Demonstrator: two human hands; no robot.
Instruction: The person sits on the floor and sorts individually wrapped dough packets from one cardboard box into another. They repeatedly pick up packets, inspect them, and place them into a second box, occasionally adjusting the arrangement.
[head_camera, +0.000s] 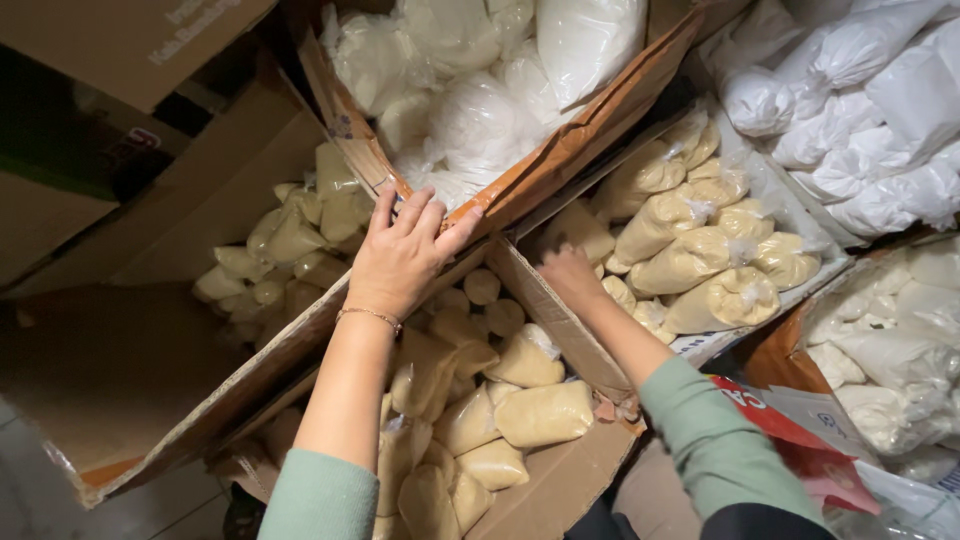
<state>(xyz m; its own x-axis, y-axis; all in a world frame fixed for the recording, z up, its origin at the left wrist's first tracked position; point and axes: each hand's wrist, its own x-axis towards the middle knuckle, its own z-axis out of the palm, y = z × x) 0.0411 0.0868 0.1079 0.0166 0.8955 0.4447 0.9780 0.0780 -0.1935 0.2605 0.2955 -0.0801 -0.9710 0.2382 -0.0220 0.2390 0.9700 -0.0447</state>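
My left hand (402, 252) rests flat with fingers spread on the cardboard flap (560, 150) of the upper box, which holds white powder bags (480, 110). My right hand (570, 272) reaches down behind a cardboard divider (555, 318), among small clear bags of yellowish grain (690, 255); its fingers are curled and partly hidden, so I cannot tell whether it grips a bag. Below my arms, an open box holds more yellowish bags (545, 412). Both arms wear pale green sleeves, and a thin bracelet sits on the left wrist.
More yellowish bags (285, 250) lie in a box at left. White bags (860, 110) are piled at the upper right and lower right (900, 360). A red and white plastic bag (800, 440) lies by my right elbow. Brown cartons (100, 370) surround the left side.
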